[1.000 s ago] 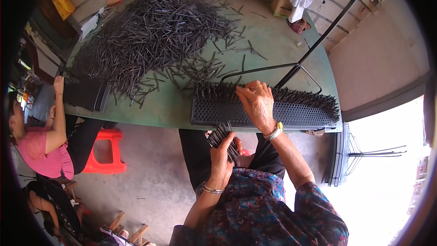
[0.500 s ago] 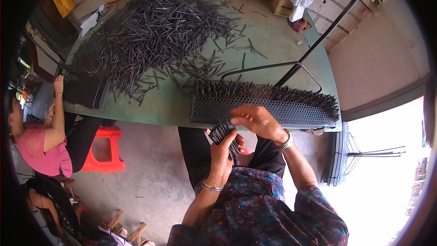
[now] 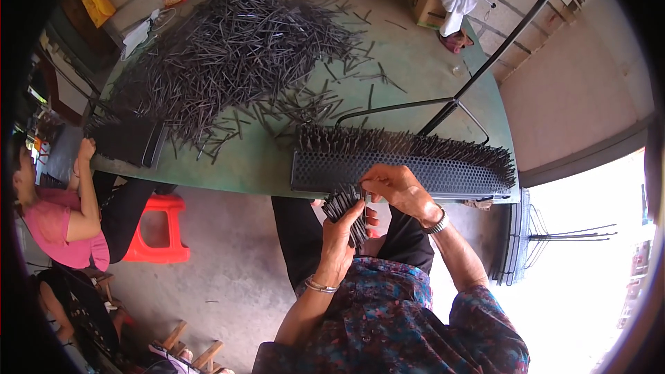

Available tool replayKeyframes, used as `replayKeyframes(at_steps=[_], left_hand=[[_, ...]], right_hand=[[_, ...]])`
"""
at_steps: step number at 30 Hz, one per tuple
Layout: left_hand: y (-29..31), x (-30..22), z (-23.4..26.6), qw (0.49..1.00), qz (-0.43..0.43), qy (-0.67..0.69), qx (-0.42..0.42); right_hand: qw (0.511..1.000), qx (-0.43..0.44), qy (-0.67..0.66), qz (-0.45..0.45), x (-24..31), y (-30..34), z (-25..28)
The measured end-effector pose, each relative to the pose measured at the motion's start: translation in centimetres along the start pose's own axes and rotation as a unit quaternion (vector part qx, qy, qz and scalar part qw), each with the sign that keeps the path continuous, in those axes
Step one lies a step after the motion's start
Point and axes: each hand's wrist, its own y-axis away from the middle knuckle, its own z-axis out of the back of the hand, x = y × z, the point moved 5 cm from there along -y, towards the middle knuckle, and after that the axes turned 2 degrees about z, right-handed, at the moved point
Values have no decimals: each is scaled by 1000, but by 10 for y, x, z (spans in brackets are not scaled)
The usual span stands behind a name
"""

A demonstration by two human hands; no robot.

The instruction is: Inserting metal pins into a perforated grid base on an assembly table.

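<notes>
A bundle of short dark sticks (image 3: 343, 202) is gripped in my left hand (image 3: 339, 239), its thumb pressed across the pieces, over my lap at the table's near edge. Just right of the bundle's upper end, my right hand (image 3: 398, 187) is closed in a pinch; what lies between its fingertips is too small to make out. Directly beyond both hands lies a long black perforated plate (image 3: 402, 172) on the table. Dark sticks like those in the bundle stand upright in its holes along the far side and the right end.
A large heap of loose dark sticks (image 3: 242, 48) covers the far left of the green table (image 3: 429, 62). A black pole (image 3: 499, 45) rises from a forked frame behind the plate. At left, a person in pink (image 3: 69, 221) works beside a red stool (image 3: 163, 228).
My right hand has drawn its fingers together into a pinch and come slightly right of the bundle's top. My left hand stays nearly in place. The person in pink has lowered a hand.
</notes>
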Motion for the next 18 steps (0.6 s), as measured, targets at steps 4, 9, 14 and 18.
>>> replayKeyframes(at_steps=[4,9,14,18], left_hand=[[-2,1,1,1000,2,-22,14],[-1,2,-1,1000,15,-18,1],[-9,11,5,997,42,66,-24],[-11,19,0,997,55,57,4]], right_hand=[[999,7,-31,-17,-4,0,1],[999,20,-48,-9,-1,2,6],[956,-222,148,124,27,1,33],[929,-286,155,179,27,-13,36]])
